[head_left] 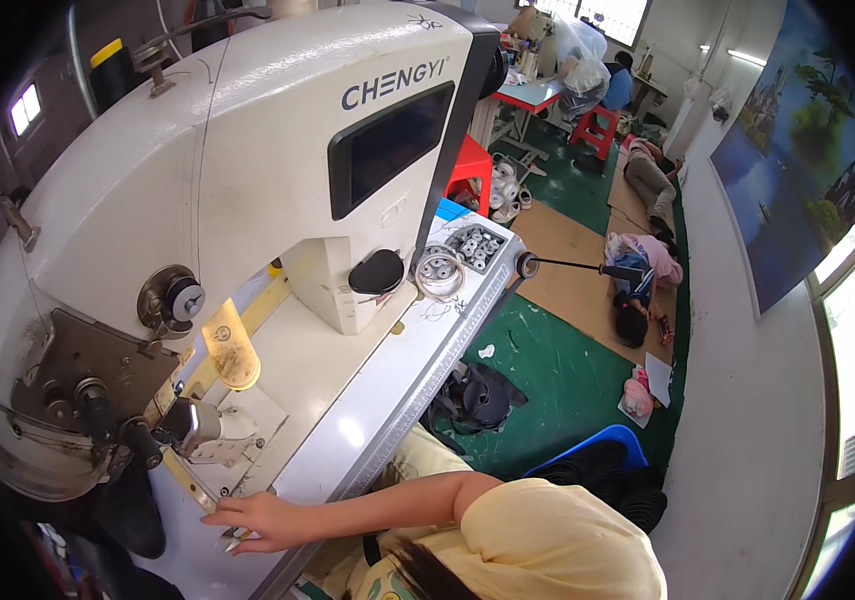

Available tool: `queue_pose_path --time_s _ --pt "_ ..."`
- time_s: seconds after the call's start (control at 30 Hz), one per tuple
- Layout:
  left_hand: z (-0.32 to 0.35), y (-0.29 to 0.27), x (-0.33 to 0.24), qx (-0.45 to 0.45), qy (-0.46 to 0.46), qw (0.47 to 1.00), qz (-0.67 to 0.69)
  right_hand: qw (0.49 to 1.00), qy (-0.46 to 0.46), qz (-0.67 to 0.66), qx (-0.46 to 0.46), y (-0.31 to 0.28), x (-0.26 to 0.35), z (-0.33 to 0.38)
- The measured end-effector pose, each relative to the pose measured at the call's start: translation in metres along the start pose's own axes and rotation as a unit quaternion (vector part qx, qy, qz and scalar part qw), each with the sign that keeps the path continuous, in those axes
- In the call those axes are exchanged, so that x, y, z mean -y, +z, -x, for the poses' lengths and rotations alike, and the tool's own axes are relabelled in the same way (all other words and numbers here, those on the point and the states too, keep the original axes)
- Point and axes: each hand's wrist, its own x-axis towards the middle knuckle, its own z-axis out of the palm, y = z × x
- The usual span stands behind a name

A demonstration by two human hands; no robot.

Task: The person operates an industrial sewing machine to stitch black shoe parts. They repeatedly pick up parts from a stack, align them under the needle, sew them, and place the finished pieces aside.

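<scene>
A large white industrial sewing machine (277,120) fills the left half of the head view. My right hand (269,521) rests low over the white tabletop (352,432), just in front of the machine's presser area (192,425). Its fingers are bent together around a small, light, metallic-looking piece (231,540) that I cannot make out. Left of the hand, black pieces of material (129,515) hang down by the machine's end. A yellowish metal plate (230,345) stands out above the machine bed. My left hand is out of sight.
Bobbins fill a tray (475,247) on the table's far end, beside a wire coil (439,272). Below the table edge lies a black bag (482,397); a blue tub (632,437) holds dark items. Two people lie on cardboard (572,255). Red stools (595,130) stand farther back.
</scene>
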Motion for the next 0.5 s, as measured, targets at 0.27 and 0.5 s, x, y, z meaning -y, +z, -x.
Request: queue_pose_path --time_s 0.27,0.5 --pt "0.007 0.030 -0.177 0.121 0.046 0.936 0.328 0.963 0.094 -0.252 -0.030 -0.052 0.050 -0.021" --pt "-0.029 0.034 -0.230 0.096 0.102 0.917 0.372 0.957 0.154 -0.245 -0.025 -0.077 0.034 -0.030"
